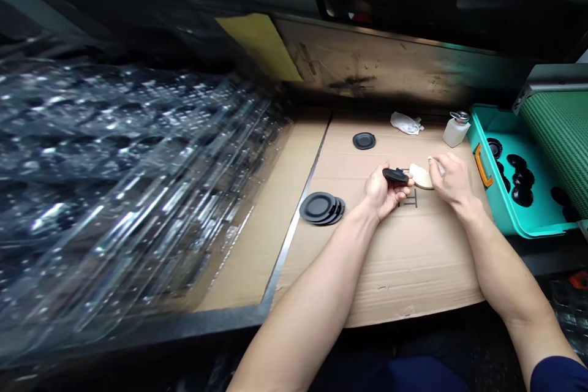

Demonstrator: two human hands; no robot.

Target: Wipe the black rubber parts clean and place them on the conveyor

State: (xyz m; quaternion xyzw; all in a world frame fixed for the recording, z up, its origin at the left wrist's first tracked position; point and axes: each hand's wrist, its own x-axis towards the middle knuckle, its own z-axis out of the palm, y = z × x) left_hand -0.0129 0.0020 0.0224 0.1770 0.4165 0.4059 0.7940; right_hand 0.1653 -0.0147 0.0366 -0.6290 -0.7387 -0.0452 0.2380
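Note:
My left hand is closed on a black round disc, held edge-on just above the cardboard sheet. My right hand grips a pale beige pad and presses it against the disc's right side. A small stack of the same black discs lies left of my left hand. One single black disc lies farther back on the cardboard.
A teal bin at the right holds several black round parts, with a green ribbed belt above it. A small white bottle and a crumpled white cloth sit at the back. Stacked clear plastic trays fill the left.

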